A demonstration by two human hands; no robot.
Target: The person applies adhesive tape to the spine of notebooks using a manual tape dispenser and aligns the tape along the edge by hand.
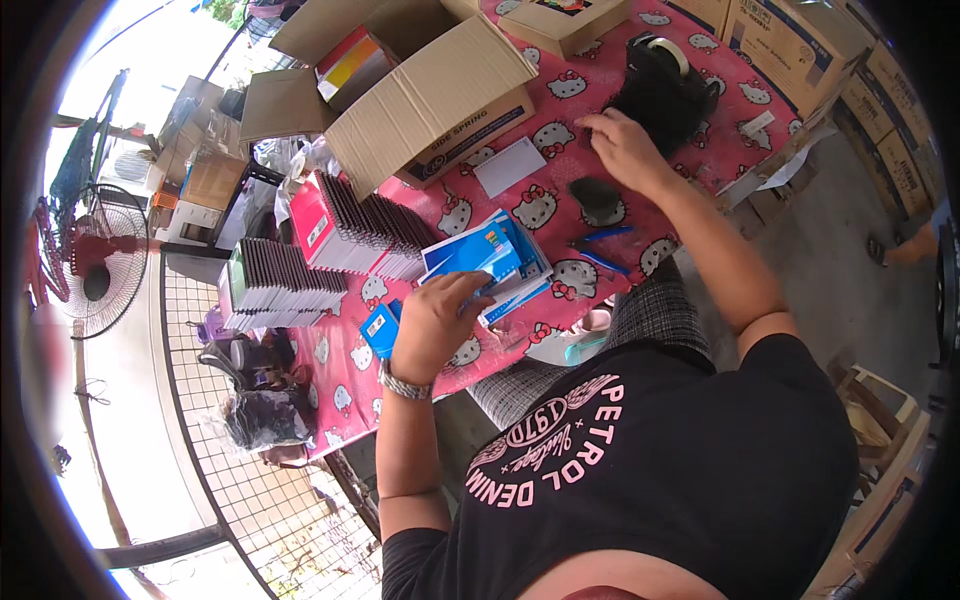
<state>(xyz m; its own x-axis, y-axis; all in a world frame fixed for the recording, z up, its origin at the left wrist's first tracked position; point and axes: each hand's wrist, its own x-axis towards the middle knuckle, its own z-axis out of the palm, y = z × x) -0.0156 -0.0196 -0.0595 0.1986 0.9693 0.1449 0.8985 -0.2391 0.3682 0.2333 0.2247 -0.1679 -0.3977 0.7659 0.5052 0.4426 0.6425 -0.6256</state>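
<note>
My left hand (436, 322) rests on a stack of blue and white packets (492, 258) at the near edge of the pink cartoon-print tablecloth (560, 85), fingers curled over the top one. A small blue packet (380, 328) lies just left of that hand. My right hand (625, 148) reaches farther up the table, fingertips touching a black bag (662, 92) with a tape roll (668, 48) on it. A dark oval object (597, 198) and two blue pens (603, 248) lie between the hands.
An open cardboard box (440, 95) stands at the back, rows of flat dark packets (360, 228) to its left. More cartons (800, 45) are stacked at right. A white card (510, 165) lies on the cloth. A fan (95, 262) stands left of a wire fence.
</note>
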